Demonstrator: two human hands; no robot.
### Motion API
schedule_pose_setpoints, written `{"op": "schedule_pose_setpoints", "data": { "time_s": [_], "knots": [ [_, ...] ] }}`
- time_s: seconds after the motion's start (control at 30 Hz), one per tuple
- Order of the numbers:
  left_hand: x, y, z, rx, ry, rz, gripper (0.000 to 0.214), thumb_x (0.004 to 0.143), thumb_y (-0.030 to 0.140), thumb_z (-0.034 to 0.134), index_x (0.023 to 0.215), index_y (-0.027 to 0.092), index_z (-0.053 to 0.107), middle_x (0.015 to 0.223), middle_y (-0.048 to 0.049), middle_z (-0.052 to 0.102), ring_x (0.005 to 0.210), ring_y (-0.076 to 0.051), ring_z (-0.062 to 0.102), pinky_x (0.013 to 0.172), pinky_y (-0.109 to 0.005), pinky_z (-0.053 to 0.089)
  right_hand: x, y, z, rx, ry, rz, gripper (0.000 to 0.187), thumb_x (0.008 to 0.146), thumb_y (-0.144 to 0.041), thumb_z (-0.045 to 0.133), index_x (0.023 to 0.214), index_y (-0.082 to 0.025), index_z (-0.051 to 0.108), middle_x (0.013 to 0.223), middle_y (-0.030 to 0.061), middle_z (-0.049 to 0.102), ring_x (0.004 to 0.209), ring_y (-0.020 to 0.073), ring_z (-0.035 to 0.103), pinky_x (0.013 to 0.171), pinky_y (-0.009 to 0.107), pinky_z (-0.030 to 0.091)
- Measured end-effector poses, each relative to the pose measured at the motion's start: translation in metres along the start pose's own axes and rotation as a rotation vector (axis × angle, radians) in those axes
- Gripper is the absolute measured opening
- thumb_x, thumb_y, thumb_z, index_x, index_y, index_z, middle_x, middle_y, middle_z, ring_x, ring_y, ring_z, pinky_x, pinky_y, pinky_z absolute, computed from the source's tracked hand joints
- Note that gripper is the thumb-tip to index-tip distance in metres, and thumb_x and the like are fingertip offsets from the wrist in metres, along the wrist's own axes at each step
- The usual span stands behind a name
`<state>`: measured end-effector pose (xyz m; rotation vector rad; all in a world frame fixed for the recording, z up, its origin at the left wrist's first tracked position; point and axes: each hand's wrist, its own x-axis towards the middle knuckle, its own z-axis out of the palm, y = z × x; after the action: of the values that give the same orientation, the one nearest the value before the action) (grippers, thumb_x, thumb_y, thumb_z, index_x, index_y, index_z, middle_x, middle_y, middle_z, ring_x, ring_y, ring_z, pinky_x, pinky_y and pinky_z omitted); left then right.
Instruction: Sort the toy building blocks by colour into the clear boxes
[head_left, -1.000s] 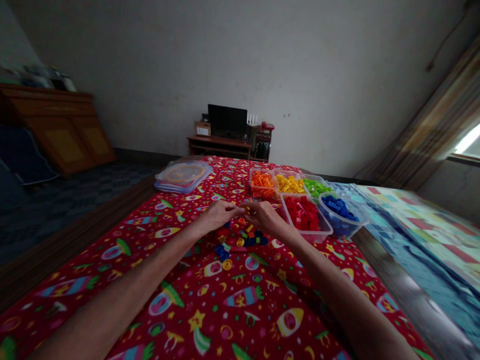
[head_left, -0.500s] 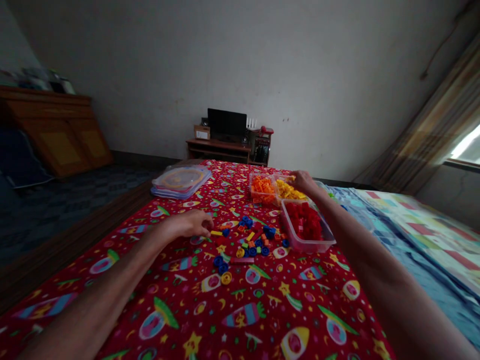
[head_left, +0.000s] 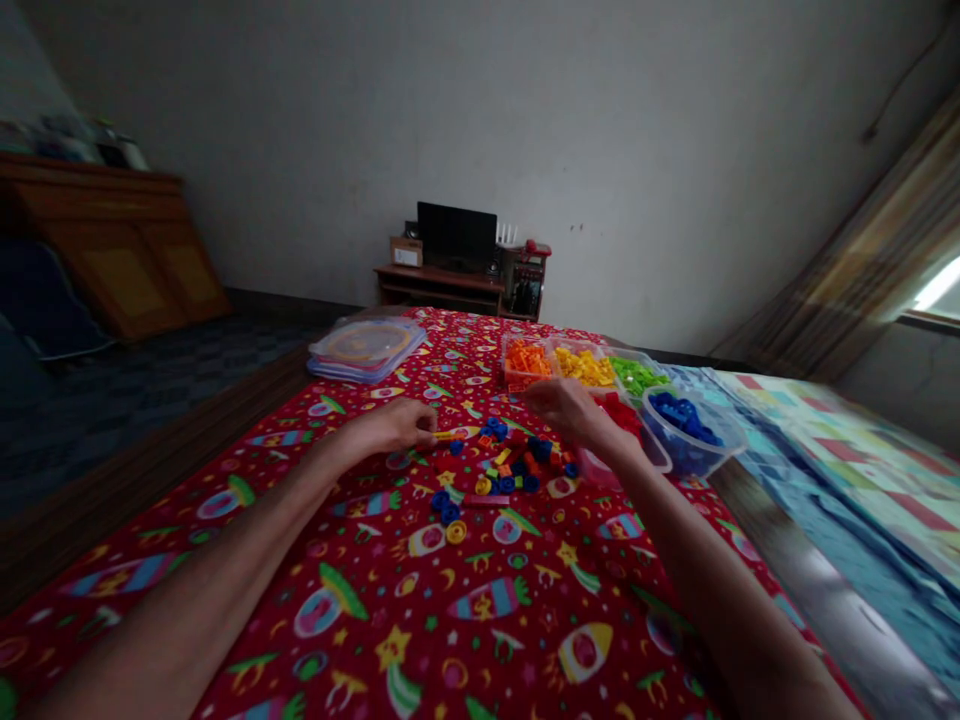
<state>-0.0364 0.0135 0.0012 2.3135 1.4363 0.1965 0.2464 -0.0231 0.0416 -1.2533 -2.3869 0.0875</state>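
Observation:
My left hand (head_left: 409, 425) is closed in a pinch on the end of a thin yellow building brick (head_left: 446, 436), just over the cloth. A blue piece (head_left: 456, 448) lies right beside that brick. My right hand (head_left: 568, 408) hovers between the loose pieces and the boxes, its fingers drawn together; anything in them is hidden. Below the hands lies a loose group of small bricks and blue wheels (head_left: 530, 484). Nearer to me are a yellow wheel (head_left: 455, 532) and a long reddish-pink brick (head_left: 486, 501). My right hand and wrist partly cover a box of red bricks (head_left: 621, 412).
Behind stand clear boxes of orange bricks (head_left: 527, 357), yellow bricks (head_left: 585, 368) and green bricks (head_left: 636, 376). A tub of blue bricks (head_left: 682, 418) sits at the right. Stacked lids (head_left: 367, 350) lie at the left back of the red patterned cloth (head_left: 480, 610).
My right hand has come from the yellow bricks' box toward me and left, over the loose pieces. My left hand now pinches the yellow brick, which lay by its fingertips. The view shifted slightly.

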Motion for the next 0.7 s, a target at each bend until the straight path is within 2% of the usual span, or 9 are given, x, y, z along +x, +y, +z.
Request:
{"op": "schedule_pose_setpoints", "data": {
  "time_s": [0.13,0.23,0.33,0.53,0.7],
  "knots": [
    [0.0,0.012,0.001,-0.036,0.063,0.02,0.018,0.066,0.036,0.056,0.067,0.018,0.062,0.06,0.0008,0.063,0.058,-0.014,0.055,0.052,-0.022,0.035,-0.008,-0.027,0.028,-0.141,-0.19,-0.049,0.024,0.08,-0.006,0.047,0.067,-0.012,0.066,0.058,0.0016,0.057,0.05,0.0071,0.036,0.051,0.023,0.025],
    [-0.001,0.024,0.004,-0.068,0.087,0.076,0.02,0.068,0.036,0.056,0.068,0.018,0.064,0.061,0.0006,0.064,0.059,-0.014,0.056,0.053,-0.021,0.037,-0.008,-0.033,0.039,-0.231,-0.318,-0.042,0.022,0.081,-0.009,0.049,0.077,-0.014,0.071,0.068,0.0064,0.065,0.053,0.0093,0.044,0.05,0.022,0.028],
    [0.0,0.032,0.008,-0.053,0.111,0.13,0.019,0.069,0.035,0.056,0.072,0.018,0.066,0.064,0.0011,0.065,0.061,-0.014,0.057,0.055,-0.02,0.038,-0.008,-0.03,0.044,-0.23,-0.386,-0.055,0.022,0.084,-0.013,0.05,0.085,-0.017,0.072,0.076,0.0073,0.068,0.057,0.0112,0.051,0.051,0.021,0.033],
    [0.001,0.036,0.011,-0.047,0.11,0.129,0.019,0.071,0.032,0.055,0.076,0.017,0.067,0.071,-0.0003,0.069,0.065,-0.014,0.059,0.06,-0.021,0.04,-0.012,-0.023,0.044,-0.161,-0.391,-0.101,0.02,0.087,-0.013,0.052,0.09,-0.018,0.071,0.085,0.0067,0.069,0.071,0.0125,0.059,0.061,0.021,0.038],
    [-0.011,0.056,0.01,-0.054,-0.035,0.181,0.018,0.072,0.032,0.055,0.075,0.018,0.065,0.067,0.0012,0.065,0.06,-0.013,0.055,0.054,-0.021,0.037,-0.015,-0.015,0.041,-0.176,-0.27,-0.08,0.016,0.089,-0.021,0.053,0.085,-0.015,0.067,0.07,0.0043,0.064,0.056,0.0101,0.047,0.053,0.024,0.028]
  ]
}}
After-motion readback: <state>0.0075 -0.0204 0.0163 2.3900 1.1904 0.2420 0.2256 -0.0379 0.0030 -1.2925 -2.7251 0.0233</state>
